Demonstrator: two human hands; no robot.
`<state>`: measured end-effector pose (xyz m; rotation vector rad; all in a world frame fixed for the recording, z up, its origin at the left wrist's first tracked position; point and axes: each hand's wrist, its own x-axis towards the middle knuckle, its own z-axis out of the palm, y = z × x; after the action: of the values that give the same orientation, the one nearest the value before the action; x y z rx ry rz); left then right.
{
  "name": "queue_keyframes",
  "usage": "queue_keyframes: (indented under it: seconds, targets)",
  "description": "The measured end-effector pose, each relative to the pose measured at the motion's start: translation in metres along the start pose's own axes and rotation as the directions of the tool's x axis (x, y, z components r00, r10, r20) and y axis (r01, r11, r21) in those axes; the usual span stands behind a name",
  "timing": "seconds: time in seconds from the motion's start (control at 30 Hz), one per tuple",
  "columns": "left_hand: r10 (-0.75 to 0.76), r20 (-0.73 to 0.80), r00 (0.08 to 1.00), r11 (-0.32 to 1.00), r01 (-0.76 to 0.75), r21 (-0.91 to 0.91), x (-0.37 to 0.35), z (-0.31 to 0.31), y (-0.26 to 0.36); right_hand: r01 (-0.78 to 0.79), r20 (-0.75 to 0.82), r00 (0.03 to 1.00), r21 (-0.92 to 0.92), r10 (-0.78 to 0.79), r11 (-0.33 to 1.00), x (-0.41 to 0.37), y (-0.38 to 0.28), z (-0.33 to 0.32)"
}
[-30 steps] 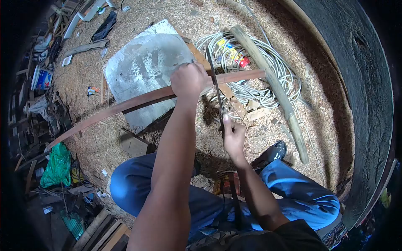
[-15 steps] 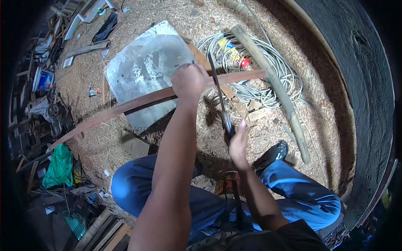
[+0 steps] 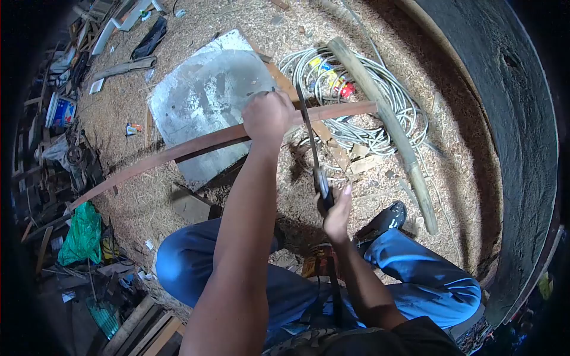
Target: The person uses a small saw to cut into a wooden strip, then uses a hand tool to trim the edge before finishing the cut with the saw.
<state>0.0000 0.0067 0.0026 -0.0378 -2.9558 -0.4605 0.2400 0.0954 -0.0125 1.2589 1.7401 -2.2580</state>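
A long, curved strip of reddish wood (image 3: 178, 152) runs across the view. My left hand (image 3: 268, 115) is closed over it from above, right of its middle. Just to the right of that hand, the thin dark blade of a handsaw (image 3: 310, 130) crosses the strip, seen almost edge-on. My right hand (image 3: 338, 215) grips the saw's dark handle on the near side, its thumb pointing up along it. The strip's right end meets a rough wooden pole (image 3: 380, 98). Whether the teeth have cut into the wood cannot be made out.
A scuffed metal sheet (image 3: 208, 89) lies beyond the strip. Coiled grey cable (image 3: 409, 113) lies under the pole. Sawdust (image 3: 237, 18) covers the ground. A dark curved wall (image 3: 504, 118) rises at right. A green plastic bag (image 3: 83, 234) and scrap lie at left.
My right hand and the saw have shifted slightly toward my body, the blade sliding along across the strip. My left hand and the strip are nearly unchanged.
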Motion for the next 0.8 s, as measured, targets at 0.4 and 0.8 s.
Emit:
queue_keyframes:
  seconds: [0.4,0.8]
  targets:
    - [0.004,0.022,1.0,1.0,-0.004,0.016,0.001,0.002,0.001,0.076,-0.018,0.997,-0.197,-0.081,0.977,0.026,-0.008,0.017]
    - [0.012,-0.026,1.0,0.999,-0.011,0.053,-0.001,0.003,0.0,0.214,-0.105,0.954,-0.413,-0.28,0.885,0.032,0.005,0.018]
